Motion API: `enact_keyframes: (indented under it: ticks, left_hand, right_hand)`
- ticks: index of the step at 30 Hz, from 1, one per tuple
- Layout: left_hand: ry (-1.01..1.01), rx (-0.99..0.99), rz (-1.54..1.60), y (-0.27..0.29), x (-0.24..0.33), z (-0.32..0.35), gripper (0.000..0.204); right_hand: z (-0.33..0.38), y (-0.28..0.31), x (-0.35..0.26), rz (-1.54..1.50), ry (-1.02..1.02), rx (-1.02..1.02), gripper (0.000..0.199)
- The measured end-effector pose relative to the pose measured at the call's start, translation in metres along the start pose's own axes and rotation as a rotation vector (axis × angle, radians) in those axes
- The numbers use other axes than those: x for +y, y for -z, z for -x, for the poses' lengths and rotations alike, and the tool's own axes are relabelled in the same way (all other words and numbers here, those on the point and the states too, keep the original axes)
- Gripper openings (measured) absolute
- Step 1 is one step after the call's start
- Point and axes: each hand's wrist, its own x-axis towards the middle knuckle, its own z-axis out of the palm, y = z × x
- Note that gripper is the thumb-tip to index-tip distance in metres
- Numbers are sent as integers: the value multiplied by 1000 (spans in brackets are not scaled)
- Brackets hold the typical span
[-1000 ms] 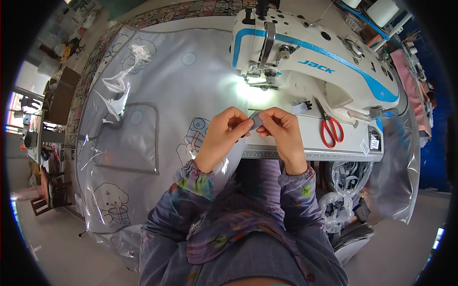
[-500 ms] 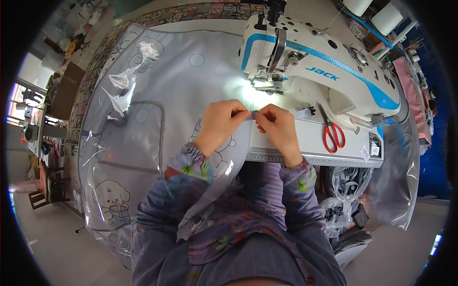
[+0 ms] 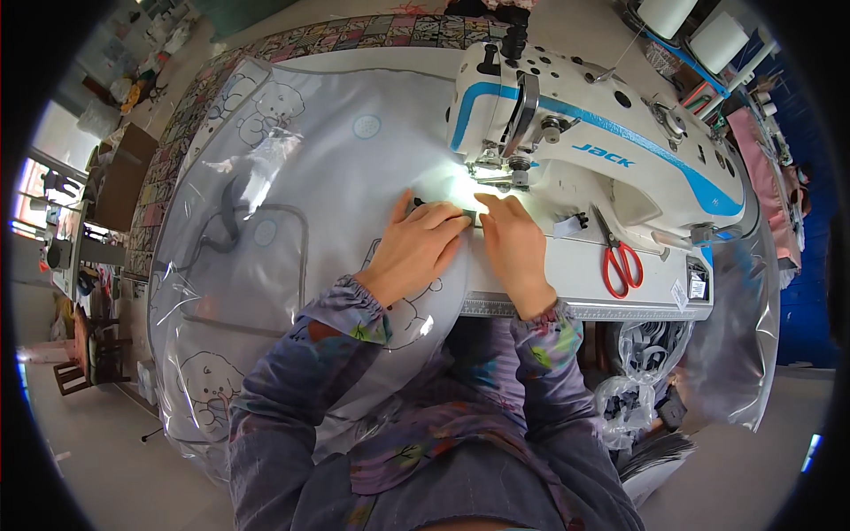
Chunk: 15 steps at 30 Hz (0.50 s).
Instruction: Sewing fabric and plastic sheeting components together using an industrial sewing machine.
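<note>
A large translucent plastic sheet point(image 3: 341, 177) with printed cartoon animals spreads under my left hand and reaches the sewing machine's point(image 3: 575, 124) lit needle area. My left hand point(image 3: 416, 248) lies over the sheet's right edge, its thumb apart and its fingers pointing right. A small dark strip point(image 3: 470, 217) shows at its fingertips, and a bit of black shows between thumb and forefinger. Close by, my right hand point(image 3: 516, 252) is bent with its forefinger toward the presser foot point(image 3: 512, 180). Its thumb side meets the strip; the inner fingers are hidden.
Red-handled scissors point(image 3: 622, 268) lie on the white machine table point(image 3: 531, 299), right of my right hand. A loose grey band point(image 3: 232, 212) curls on the sheet at left. Thread cones point(image 3: 666, 16) stand at the upper right. Bags of dark pieces point(image 3: 651, 350) hang below the table.
Both hands were pinching a small piece together before the needle. Now my left hand has flattened onto the sheet and my right hand has turned its fingers forward. The grey band shows more plainly.
</note>
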Motion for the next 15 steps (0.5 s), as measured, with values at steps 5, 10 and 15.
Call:
enact_keyframes:
  ticks: [5, 10, 15]
  left_hand:
    - [3, -16, 40, 2, 2, 0, 33]
    - [15, 12, 49, -4, 2, -5, 34]
    - [19, 71, 86, -8, -2, -16, 34]
  right_hand:
    - [-14, 3, 0, 244, 49, -190, 35]
    - [-19, 3, 5, 227, 61, -174, 33]
    - [-9, 6, 11, 83, 76, -102, 32]
